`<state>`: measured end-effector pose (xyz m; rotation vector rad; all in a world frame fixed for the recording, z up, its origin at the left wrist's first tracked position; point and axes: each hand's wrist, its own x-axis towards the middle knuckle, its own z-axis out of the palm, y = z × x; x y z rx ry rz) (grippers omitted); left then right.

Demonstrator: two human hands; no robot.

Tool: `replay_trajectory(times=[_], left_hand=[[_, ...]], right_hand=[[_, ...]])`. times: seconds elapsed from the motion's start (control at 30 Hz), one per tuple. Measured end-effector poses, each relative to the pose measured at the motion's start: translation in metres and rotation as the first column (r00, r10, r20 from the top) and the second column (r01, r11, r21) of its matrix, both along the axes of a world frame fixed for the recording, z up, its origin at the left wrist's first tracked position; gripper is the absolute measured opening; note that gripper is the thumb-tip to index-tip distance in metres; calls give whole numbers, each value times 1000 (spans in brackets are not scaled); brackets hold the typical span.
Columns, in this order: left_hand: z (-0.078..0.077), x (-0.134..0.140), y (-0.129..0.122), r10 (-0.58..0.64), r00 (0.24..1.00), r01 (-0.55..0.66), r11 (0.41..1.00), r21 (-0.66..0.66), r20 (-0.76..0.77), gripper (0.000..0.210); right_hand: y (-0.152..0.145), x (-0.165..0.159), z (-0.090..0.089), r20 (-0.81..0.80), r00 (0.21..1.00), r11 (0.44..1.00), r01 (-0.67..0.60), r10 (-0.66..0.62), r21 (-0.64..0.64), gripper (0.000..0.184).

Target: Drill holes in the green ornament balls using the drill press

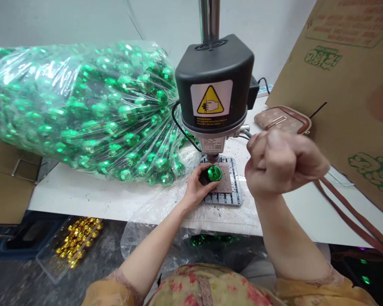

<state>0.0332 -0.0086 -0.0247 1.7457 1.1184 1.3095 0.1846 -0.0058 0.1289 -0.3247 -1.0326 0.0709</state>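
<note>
My left hand (pixel 200 185) is curled around a shiny green faceted ball (pixel 214 173), thumb and fingers pressing its sides. The ball sits on a brownish square pad (pixel 225 180) over the slotted metal base (pixel 237 199) of a small bench drill press (pixel 214 85). The drill's chuck (pixel 212 157) is directly above the ball; whether the bit is inside it is hard to see. My right hand (pixel 282 165) is closed in a fist, raised to the right of the drill head. A metal lever (pixel 246 133) runs from the machine toward this fist, which hides its end.
A big clear bag of green balls (pixel 83 110) lies left of the drill. To the right are a patterned purse (pixel 282 119) with a brown strap and a large cardboard box (pixel 347 93). Below left, a clear bin (pixel 51 265) holds gold balls. Dark shavings dot the white table (pixel 83 191).
</note>
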Motion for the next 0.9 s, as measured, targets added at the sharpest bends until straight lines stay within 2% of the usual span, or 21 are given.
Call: replay_trajectory(times=[0.07,0.2,0.3,0.37,0.43,0.5,0.53,0.6,0.67,0.7,0.73,0.77,0.83,0.9], left_hand=[[0,1,0,7,1000,-7,1000,-18,-1,51],[3,4,-1,74,997,-73,997,-40,10,53],[9,2,-13,145,989,-145,989,-6,-18,47],[17,-4,-30,151,986,-147,987,61,-76,41],[25,-14,-54,51,990,-35,992,122,-134,39],[33,-26,-82,-167,962,198,971,132,-214,40],[36,-32,-96,-287,914,330,937,116,-288,39],[39,-41,-120,-440,747,530,847,45,-498,38],[38,-47,-135,-464,570,617,787,-19,-678,42],[37,-50,-138,-448,526,631,776,-21,-723,46],[35,-51,-136,-425,524,633,774,3,-738,49],[33,-53,-131,-398,561,618,784,48,-726,51],[32,-57,-106,-308,696,522,838,161,-649,43],[33,-60,-64,-175,816,350,908,231,-551,34]], right_hand=[[2,-1,21,-69,998,994,-10,2,-111,49],[8,2,51,-59,993,967,-112,101,-229,43],[10,4,57,-53,991,954,-130,120,-271,43],[10,4,56,-45,993,954,-117,109,-276,42],[9,3,55,-34,995,957,-101,96,-272,42],[9,3,54,-28,995,961,-95,90,-258,42],[9,2,53,-28,995,963,-99,95,-251,43],[10,2,54,-34,994,966,-106,101,-235,42],[12,2,54,-46,994,971,-108,101,-214,42],[13,2,54,-54,993,973,-112,103,-201,42],[14,2,54,-62,992,974,-118,109,-191,41],[14,2,53,-71,991,975,-126,115,-184,41],[14,2,54,-74,990,972,-136,124,-191,41],[13,2,54,-71,990,969,-131,119,-208,41]])
